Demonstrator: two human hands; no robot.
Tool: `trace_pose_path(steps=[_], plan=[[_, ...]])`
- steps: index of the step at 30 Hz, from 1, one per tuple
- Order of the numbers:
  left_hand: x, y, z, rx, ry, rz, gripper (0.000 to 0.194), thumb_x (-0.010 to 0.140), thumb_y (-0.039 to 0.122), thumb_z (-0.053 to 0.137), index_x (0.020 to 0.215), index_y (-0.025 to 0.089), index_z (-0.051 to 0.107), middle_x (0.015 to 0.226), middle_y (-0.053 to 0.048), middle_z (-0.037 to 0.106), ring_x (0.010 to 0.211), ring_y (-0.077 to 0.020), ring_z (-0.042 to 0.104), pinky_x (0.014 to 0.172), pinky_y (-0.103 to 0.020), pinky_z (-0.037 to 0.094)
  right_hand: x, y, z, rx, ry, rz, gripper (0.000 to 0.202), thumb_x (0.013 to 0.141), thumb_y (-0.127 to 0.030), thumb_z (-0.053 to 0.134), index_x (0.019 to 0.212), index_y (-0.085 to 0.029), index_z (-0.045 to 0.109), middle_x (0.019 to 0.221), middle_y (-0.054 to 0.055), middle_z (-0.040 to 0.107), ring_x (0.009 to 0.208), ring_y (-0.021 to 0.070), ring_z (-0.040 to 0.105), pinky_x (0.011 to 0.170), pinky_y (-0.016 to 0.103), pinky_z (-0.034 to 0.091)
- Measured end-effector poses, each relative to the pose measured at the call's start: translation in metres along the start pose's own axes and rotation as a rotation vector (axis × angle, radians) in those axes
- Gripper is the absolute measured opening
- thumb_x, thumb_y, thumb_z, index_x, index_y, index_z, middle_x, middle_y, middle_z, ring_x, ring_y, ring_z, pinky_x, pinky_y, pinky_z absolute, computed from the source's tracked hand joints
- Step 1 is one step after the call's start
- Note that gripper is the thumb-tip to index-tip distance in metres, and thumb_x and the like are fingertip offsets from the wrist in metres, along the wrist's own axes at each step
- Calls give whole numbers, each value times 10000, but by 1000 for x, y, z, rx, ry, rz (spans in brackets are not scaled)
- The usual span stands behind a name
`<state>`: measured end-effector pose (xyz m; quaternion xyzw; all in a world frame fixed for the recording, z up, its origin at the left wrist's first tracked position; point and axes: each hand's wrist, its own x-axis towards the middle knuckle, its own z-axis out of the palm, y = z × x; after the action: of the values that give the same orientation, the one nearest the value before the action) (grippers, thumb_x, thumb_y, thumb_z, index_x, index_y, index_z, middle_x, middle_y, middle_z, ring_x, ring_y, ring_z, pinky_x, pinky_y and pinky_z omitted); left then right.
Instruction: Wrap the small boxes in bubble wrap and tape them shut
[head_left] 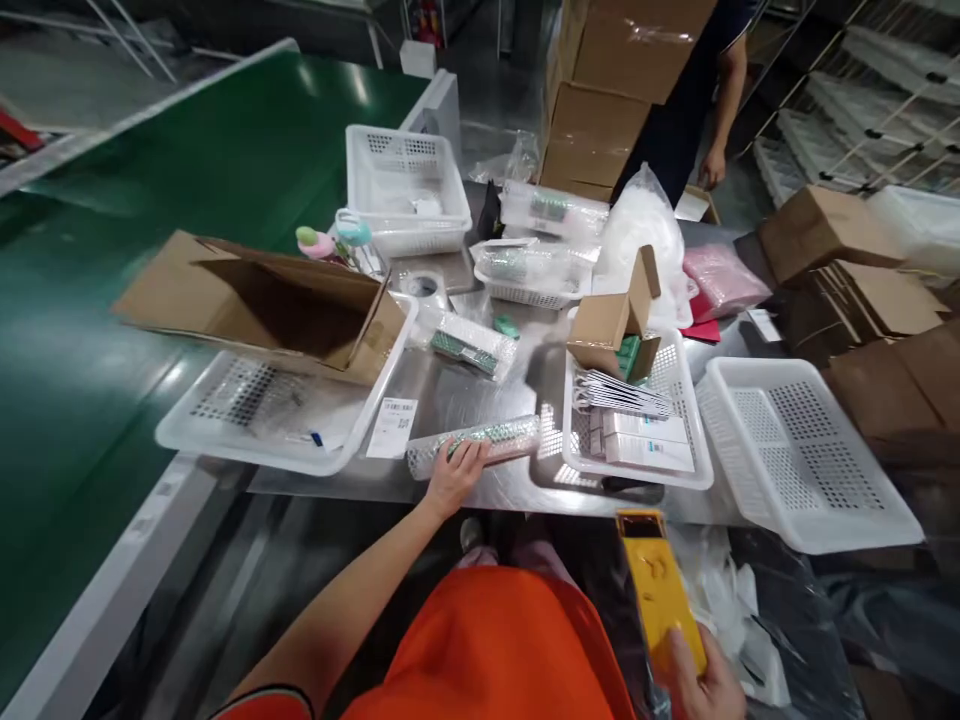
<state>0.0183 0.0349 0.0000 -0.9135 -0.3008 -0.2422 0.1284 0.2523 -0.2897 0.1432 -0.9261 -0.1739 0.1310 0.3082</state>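
Note:
My left hand (pixel 456 474) rests on a long bubble-wrapped package (pixel 514 437) near the front edge of the metal table, its fingers bent over the top. Green and pink show through the wrap. My right hand (pixel 701 680) is closed around a yellow handheld scanner (pixel 660 590) with a dark window at its far end, held in front of the table edge. Left of the package lies a white label sheet (pixel 391 428) with printed codes. Behind it is another bubble-wrapped package (pixel 469 345), also with green inside.
An open cardboard box (pixel 172 290) sits on a white basket (pixel 247 450) at the left, by the green conveyor (pixel 90 230). Another basket (pixel 705 470) holds small boxes and a carton (pixel 600 325). A third basket (pixel 847 540) stands right. A person's arm (pixel 731 90) shows behind.

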Motion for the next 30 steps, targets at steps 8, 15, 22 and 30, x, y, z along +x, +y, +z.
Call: trace_pose_path(steps=[8,15,22,30], plan=[[-7,-7,15,-109,92,17,269,980,128,462,1087,189,702,1144,-104,762,1152,-213,670,1089,-470,453,13,-211,146,671,-399,-20,577,687,-750,644,726,-174,650,633,30,607,565,162,516,526,298,462],[-4,-4,12,-138,31,-138,264,931,65,457,927,190,689,1084,-126,755,1090,-223,697,1036,-442,515,12,-198,183,585,-416,-60,546,693,-719,656,722,-174,653,646,49,633,606,186,545,556,317,476],[27,-15,-21,-49,-339,-327,538,920,140,458,1444,17,477,1442,-265,561,1380,-356,504,1198,-566,337,5,-187,191,480,-345,-111,554,753,-720,593,684,-172,637,571,23,584,542,161,500,493,285,404],[42,-16,-34,14,-531,-360,488,959,103,351,1408,4,513,1112,-234,665,976,-292,631,867,-437,517,-16,-165,187,461,-375,-102,516,786,-688,537,699,-185,613,628,28,608,591,156,515,538,271,431]])
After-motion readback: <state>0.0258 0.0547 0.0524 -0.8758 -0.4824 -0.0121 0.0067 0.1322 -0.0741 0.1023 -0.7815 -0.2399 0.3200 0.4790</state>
